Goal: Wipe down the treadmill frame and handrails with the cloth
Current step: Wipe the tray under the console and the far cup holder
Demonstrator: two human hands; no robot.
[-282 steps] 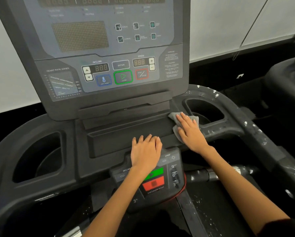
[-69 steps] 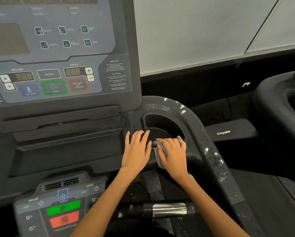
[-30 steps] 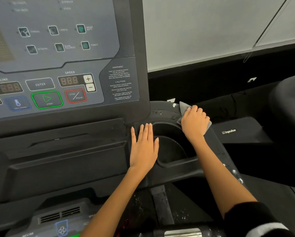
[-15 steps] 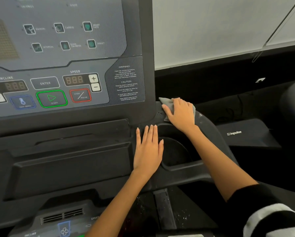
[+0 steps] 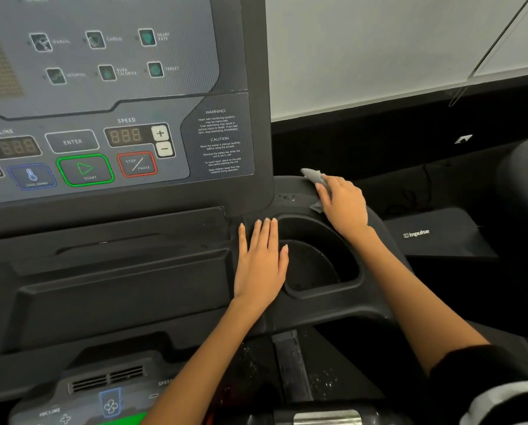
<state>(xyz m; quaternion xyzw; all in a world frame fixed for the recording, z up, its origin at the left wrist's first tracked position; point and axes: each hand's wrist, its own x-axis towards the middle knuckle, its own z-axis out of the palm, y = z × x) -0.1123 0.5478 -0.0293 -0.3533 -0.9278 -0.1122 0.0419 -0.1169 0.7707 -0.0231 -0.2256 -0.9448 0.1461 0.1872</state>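
Closest to the camera, bottom edge of the view, there's the lower control pod of the dark grey plastic treadmill frame (image 5: 164, 289): a vent grille, a little blue fan button (image 5: 110, 404) and a strip of green that's cut off by the edge. To the right of that, a shiny metal handrail grip (image 5: 327, 418) just peeks in, and the black sleeve with a white stripe (image 5: 501, 391) on the right arm fills the corner.

Moving up, the left hand (image 5: 261, 265) lies flat on the frame, fingers straight and together, holding nothing, with the thumb hanging over the left lip of the deep black cup-holder well (image 5: 315, 256). The well is open, with a rounded rim all the way round.

Just past the well, the right hand (image 5: 344, 204) is pressing a small grey cloth (image 5: 313, 176) onto the curved top edge of the frame, fingers bent over it. One corner of the cloth sticks out beyond the fingertips, another bit shows under the palm. So the cloth sits on the far rim, right of the console's side edge. A few pale specks show on the frame between console and cloth.

Further back on the left stands the big grey console panel (image 5: 118, 102) with a green-ringed START button (image 5: 85, 170) and red STOP/PAUSE button (image 5: 137, 164). Off to the right it drops to a dark floor area with a black "impulse" cover (image 5: 434, 237), then a white wall (image 5: 379, 50).
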